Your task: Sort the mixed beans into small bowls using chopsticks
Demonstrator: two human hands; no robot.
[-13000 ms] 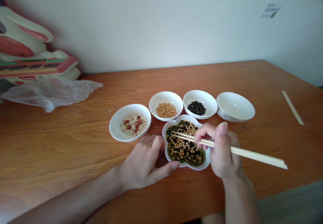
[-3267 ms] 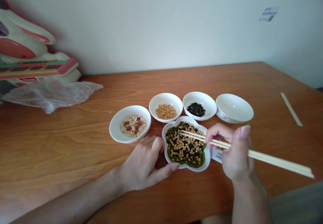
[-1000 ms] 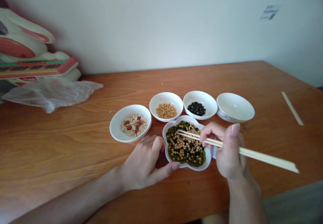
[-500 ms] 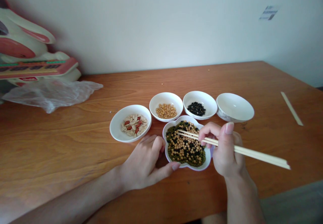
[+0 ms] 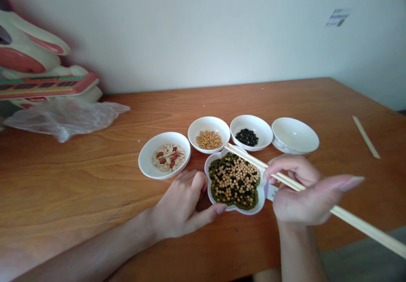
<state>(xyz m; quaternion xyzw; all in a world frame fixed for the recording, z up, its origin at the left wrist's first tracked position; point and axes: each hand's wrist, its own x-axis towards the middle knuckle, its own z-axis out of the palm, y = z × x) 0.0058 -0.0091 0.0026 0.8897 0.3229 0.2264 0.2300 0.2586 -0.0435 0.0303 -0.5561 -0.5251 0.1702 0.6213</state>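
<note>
Chopsticks (image 5: 287,181) lie in my right hand (image 5: 301,193), thumb raised, their tips together near the far rim of a flower-shaped dish (image 5: 262,195). Green beans, black beans and yellow soybeans (image 5: 236,176) fill that dish. My left hand (image 5: 187,203) rests at its left side, thumb on the near rim, fingers apart and holding nothing. Behind stand a white bowl of soybeans (image 5: 209,123) and a bowl of black beans (image 5: 252,121). To the left is a bowl of seeds with some red pieces (image 5: 147,159); at the right, an empty white bowl (image 5: 294,134).
A toy keyboard with an animal figure (image 5: 47,83) stands at the far left, a clear plastic bag (image 5: 66,119) before it. One flat wooden stick (image 5: 366,137) lies at the right. The wall runs behind the wooden table (image 5: 95,167).
My right hand has turned palm-up and moved slightly right. The chopstick tips have gone from the middle of the beans to the dish's far rim. My left hand has stayed still.
</note>
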